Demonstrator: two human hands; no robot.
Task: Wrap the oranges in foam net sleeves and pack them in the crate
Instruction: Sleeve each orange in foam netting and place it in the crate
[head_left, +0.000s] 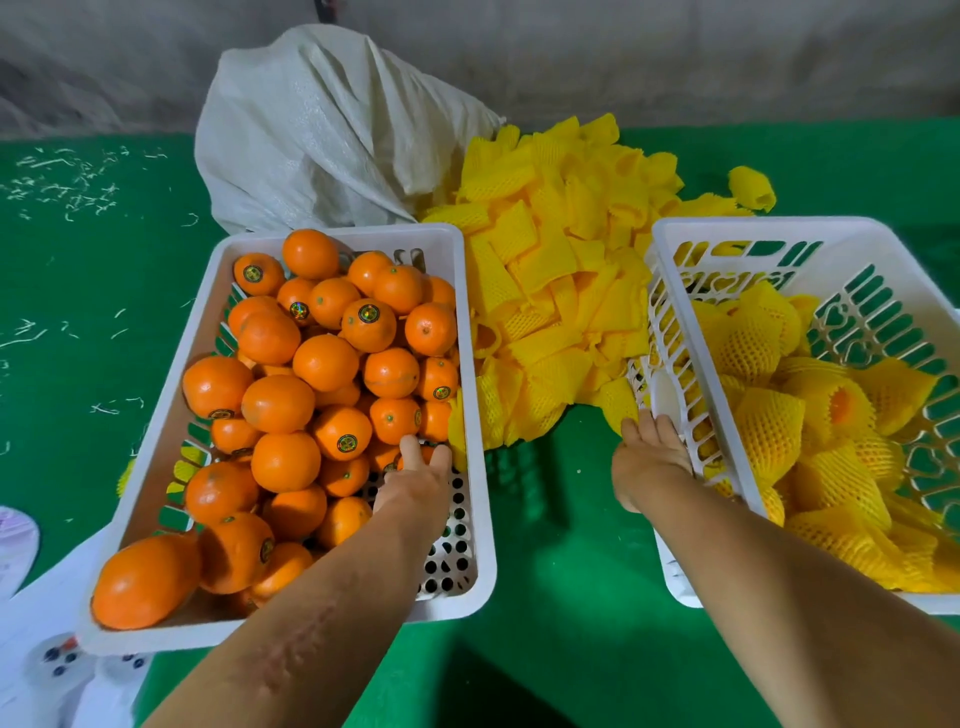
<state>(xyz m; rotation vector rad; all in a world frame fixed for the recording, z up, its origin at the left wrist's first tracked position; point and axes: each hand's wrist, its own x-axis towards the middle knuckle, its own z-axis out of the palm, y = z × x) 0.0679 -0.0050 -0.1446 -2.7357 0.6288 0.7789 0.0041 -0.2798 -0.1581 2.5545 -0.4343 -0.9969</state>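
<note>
Two white crates on green table (561, 545), w/ heap of yellow foam net sleeves (550, 291) lying between them and spilling toward far side. Left crate (480, 519) piled w/ bare oranges (291, 374), several w/ small round stickers; perforated floor bare at near right corner. Right crate (670, 234) approx half full of wrapped oranges (779, 415), each in yellow netting, orange skin showing through mesh here and there.

Left hand (418, 478) reaching into left crate at near right corner, palm down, over an orange (415, 456) mostly hidden beneath it. Thumb and one finger visible, slightly apart, tips on or just at fruit; other fingers hidden, so can't tell if curled round it or merely touching.

Right hand (649, 452) at left wall of right crate, near its near corner, back of hand up. Fingers (662, 423) extended and close together, tips against or just at crate's slotted wall; whether anything held, can't tell, since palm side hidden.

White woven sack (322, 130) slumped behind left crate, touching sleeve heap. One stray sleeve (750, 188) lying apart at far right of heap. Pale shreds (67, 182) scattered on table at far left. White object w/ dark dots (57, 660) at near left edge, unclear what.
</note>
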